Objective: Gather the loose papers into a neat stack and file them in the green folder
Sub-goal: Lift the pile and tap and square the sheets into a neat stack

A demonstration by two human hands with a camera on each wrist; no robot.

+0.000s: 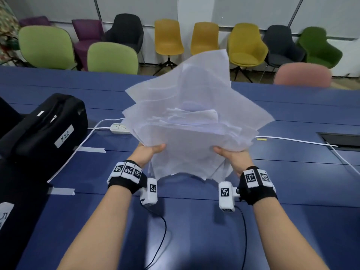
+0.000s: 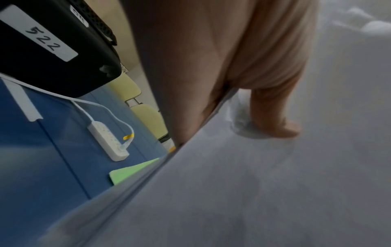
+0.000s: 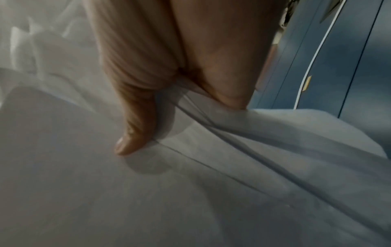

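Over the blue table (image 1: pixel 194 221) both hands hold an untidy, fanned bundle of white papers (image 1: pixel 194 121) lifted clear of it; their undersides and the fingers beneath are hidden. Left hand (image 1: pixel 150 151) and right hand (image 1: pixel 233 155) each clamp the near edge, thumb on top. Green folder (image 2: pixel 131 170), mostly covered by the sheets, lies on the table near a white power strip (image 2: pixel 107 140)

Long blue worktop (image 1: pixel 194 221), panel seams running across. Far side: row of shell chairs, light green (image 1: pixel 45 46), purple (image 1: pixel 87 34), black (image 1: pixel 126 30), mustard (image 1: pixel 168 38), dark green (image 1: pixel 319 47), pink (image 1: pixel 303 75). Pale wall panels (image 1: pixel 136 8) behind. Wood-toned floor (image 1: pixel 148 71) under chairs. Even, diffuse light.
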